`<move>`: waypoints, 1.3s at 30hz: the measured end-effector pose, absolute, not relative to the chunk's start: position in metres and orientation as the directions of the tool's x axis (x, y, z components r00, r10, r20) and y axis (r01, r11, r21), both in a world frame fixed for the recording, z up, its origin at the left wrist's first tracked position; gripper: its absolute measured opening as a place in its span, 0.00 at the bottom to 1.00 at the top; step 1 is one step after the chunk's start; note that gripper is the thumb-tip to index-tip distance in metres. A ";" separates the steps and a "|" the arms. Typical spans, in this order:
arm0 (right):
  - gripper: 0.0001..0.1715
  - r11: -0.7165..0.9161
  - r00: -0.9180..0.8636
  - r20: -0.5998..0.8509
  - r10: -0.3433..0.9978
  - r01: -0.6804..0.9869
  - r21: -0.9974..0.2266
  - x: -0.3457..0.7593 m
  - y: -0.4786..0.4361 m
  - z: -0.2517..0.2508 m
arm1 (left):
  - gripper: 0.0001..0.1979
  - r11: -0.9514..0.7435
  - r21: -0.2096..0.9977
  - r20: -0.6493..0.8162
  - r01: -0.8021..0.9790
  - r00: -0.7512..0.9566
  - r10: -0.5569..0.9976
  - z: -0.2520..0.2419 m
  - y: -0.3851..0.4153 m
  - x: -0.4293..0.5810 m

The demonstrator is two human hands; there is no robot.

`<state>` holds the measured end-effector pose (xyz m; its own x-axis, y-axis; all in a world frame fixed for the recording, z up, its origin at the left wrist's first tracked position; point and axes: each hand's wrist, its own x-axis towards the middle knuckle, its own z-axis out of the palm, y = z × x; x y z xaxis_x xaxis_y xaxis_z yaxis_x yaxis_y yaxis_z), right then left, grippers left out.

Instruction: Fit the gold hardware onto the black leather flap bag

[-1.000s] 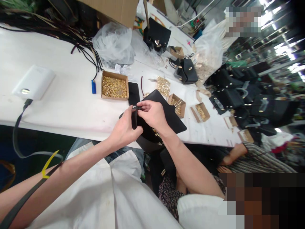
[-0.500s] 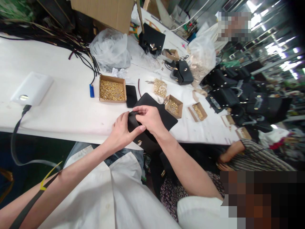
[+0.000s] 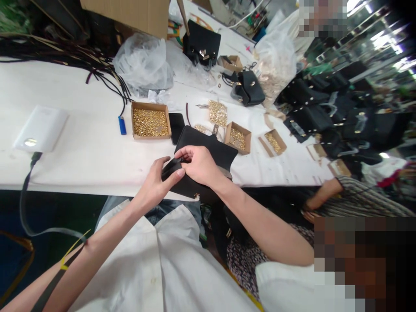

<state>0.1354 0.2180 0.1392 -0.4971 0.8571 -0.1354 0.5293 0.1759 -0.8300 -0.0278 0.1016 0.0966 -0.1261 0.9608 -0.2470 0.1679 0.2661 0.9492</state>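
Room: strip lights point(image 3: 383, 37) above; one white table point(image 3: 87, 171) below. Pile of black bags point(image 3: 347, 119), right, too crowded to count. Held black bag point(image 3: 216, 149), count 1, at the table's front edge: smooth, flap laid open away from the wearer, gold-toned fitting point(image 3: 196, 196) on the body. Further black bags on the table, 2: rear bag point(image 3: 202, 41), nearer bag point(image 3: 251, 86). Hands, 2. Left hand point(image 3: 156, 182): thumb and fingers apart, touching the bag's end; cannot tell if gripping. Right hand point(image 3: 199, 165): thumb and finger pinched on the bag's edge. Boxes of gold-toned pieces point(image 3: 151, 122), 3 nearby. Phone point(image 3: 177, 128), 1. Blue lighter point(image 3: 122, 125), 1.
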 end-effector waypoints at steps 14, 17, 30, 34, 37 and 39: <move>0.14 0.228 -0.470 -0.071 0.880 0.549 -0.804 0.133 0.214 0.140 | 0.30 0.314 0.949 -0.310 0.025 -0.100 0.945 0.127 0.134 -0.020; 0.18 0.199 -0.449 -0.069 0.891 0.521 -0.830 0.134 0.214 0.133 | 0.25 0.340 0.940 -0.335 0.017 -0.131 0.933 0.120 0.138 -0.018; 0.22 0.230 -0.505 -0.055 0.862 0.485 -0.844 0.140 0.211 0.136 | 0.27 0.275 0.928 -0.289 0.250 0.017 0.957 0.136 0.132 -0.032; 0.21 0.207 -0.498 -0.086 0.863 0.503 -0.839 0.141 0.212 0.141 | 0.53 0.154 0.916 -0.226 0.369 0.160 0.961 0.129 0.121 -0.035; 0.19 0.184 -0.499 -0.105 0.860 0.495 -0.849 0.141 0.213 0.144 | 0.69 0.083 0.892 -0.170 0.444 0.160 0.972 0.114 0.116 -0.029; 0.18 0.184 -0.503 -0.111 0.857 0.500 -0.846 0.140 0.211 0.148 | 0.71 0.053 0.886 -0.114 0.461 0.105 0.988 0.105 0.112 -0.024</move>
